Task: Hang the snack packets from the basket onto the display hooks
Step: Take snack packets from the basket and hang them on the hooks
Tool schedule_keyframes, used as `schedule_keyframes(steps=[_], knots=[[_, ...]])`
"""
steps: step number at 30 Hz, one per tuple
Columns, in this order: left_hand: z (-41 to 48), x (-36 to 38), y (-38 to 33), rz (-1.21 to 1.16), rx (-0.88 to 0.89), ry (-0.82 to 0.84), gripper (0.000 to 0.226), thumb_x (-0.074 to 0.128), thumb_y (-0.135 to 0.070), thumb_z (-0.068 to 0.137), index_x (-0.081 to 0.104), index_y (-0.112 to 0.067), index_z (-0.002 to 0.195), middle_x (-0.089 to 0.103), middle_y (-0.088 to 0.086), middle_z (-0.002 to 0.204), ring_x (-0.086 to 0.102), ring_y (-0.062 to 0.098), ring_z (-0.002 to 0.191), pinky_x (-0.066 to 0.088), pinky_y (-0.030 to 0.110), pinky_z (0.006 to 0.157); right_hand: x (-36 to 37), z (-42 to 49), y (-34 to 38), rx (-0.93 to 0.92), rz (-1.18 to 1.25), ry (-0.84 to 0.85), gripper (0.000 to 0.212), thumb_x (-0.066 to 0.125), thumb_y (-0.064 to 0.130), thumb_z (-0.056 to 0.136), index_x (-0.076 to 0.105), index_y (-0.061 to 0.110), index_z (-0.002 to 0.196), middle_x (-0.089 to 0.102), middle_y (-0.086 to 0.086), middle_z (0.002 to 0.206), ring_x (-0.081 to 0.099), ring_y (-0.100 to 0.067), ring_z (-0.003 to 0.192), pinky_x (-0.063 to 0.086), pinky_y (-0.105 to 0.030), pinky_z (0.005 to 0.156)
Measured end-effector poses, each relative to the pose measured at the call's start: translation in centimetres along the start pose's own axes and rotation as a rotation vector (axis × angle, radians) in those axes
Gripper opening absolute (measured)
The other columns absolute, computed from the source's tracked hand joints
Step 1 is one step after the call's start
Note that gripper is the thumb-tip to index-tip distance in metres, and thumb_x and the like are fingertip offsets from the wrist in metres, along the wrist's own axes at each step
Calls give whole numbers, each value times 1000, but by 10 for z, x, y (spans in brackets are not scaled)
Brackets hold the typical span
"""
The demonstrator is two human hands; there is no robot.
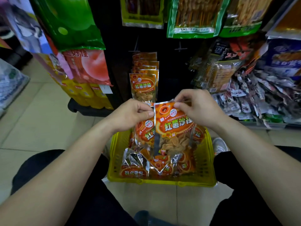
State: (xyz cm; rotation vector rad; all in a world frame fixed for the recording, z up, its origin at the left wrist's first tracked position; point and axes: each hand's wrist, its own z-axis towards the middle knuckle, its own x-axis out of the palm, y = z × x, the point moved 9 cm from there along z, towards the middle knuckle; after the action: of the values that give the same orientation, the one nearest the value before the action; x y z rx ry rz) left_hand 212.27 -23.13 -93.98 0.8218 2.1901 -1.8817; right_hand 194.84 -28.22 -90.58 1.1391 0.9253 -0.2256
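Your yellow plastic basket (162, 182) sits low in the middle, between your knees, with orange foil snack packets (133, 172) lying inside. Above it, your left hand (133, 111) pinches the back packet (145, 134) and your right hand (195, 106) pinches the front packet (172, 128); these hide part of the basket. Farther up, a row of hanging orange packets (143, 87) fills the dark rack. Green plastic bags (68, 22) hang at the upper left.

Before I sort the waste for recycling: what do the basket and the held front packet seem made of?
Basket: likely yellow plastic, glossy; its walls are a moulded lattice. Packet: thin shiny printed film, probably plastic, with a clear window showing chips and crinkled silvery edges, perhaps foil-lined.
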Motion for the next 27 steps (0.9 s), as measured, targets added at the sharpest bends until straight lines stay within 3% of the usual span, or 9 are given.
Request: schedule_keyframes(steps=[6, 9, 12, 14, 16, 18, 22, 25, 27], knots=[[26, -14, 13, -23, -27, -17, 13, 64, -22, 95, 77, -25, 92, 78, -9, 92, 72, 8, 91, 57, 24, 82, 6, 32, -1, -32, -15, 81, 5, 69, 31, 91, 67, 34, 87, 69, 16, 88, 65, 1, 84, 58, -31, 70], [39, -18, 23, -64, -52, -51, 16, 62, -27, 97, 76, -25, 90, 78, -5, 94, 72, 13, 95, 55, 31, 87, 8, 43, -12, -1, -23, 22, 6, 70, 32, 90, 66, 36, 86, 68, 19, 84, 65, 1, 82, 57, -29, 67], [47, -19, 34, -166, -83, -83, 8, 66, -20, 95, 71, -26, 97, 77, -5, 100, 71, 9, 99, 54, 30, 89, 6, 53, -26, 49, 17, -65, 8, 73, 31, 88, 66, 34, 84, 68, 18, 82, 65, 3, 81, 54, -24, 66], [50, -17, 44, -95, -103, -83, 28, 72, -9, 89, 67, -27, 109, 73, -7, 111, 66, 4, 107, 53, 31, 93, 7, 57, -34, 72, 25, -86, 9, 74, 30, 87, 66, 34, 83, 68, 19, 81, 64, 6, 79, 50, -16, 62], [53, -24, 51, 20, -118, -153, 33, 69, -4, 90, 65, -27, 114, 70, -9, 112, 64, 4, 109, 53, 34, 97, 8, 62, -42, 94, 35, -94, 10, 75, 30, 86, 67, 33, 82, 67, 18, 79, 63, 9, 79, 45, -8, 57], [54, -35, 55, -7, -119, -261, 26, 67, -10, 93, 65, -31, 107, 74, -9, 101, 68, 5, 99, 55, 32, 89, 7, 66, -49, 109, 43, -95, 12, 76, 29, 85, 66, 32, 80, 67, 16, 78, 63, 6, 77, 44, -9, 57], [53, -48, 51, -107, -53, -372, 13, 69, -20, 93, 67, -32, 98, 76, -13, 86, 72, 3, 81, 51, 13, 68, 8, 69, -52, 120, -18, -40, 18, 78, 35, 81, 61, 34, 77, 64, 14, 78, 61, 1, 71, 52, -27, 59], [50, -50, 45, -146, -15, -422, 9, 68, -21, 94, 70, -29, 93, 76, -12, 84, 72, 4, 78, 50, 12, 65, 9, 67, -48, 99, -78, -21, 21, 76, 39, 82, 56, 35, 82, 62, 13, 80, 61, -2, 73, 54, -35, 60], [48, -47, 42, -206, -1, -426, 11, 67, -20, 94, 71, -30, 92, 76, -12, 87, 72, 5, 81, 52, 14, 66, 7, 66, -46, 81, -73, -22, 28, 76, 41, 82, 50, 37, 93, 59, 12, 78, 60, -1, 69, 48, -30, 56]])
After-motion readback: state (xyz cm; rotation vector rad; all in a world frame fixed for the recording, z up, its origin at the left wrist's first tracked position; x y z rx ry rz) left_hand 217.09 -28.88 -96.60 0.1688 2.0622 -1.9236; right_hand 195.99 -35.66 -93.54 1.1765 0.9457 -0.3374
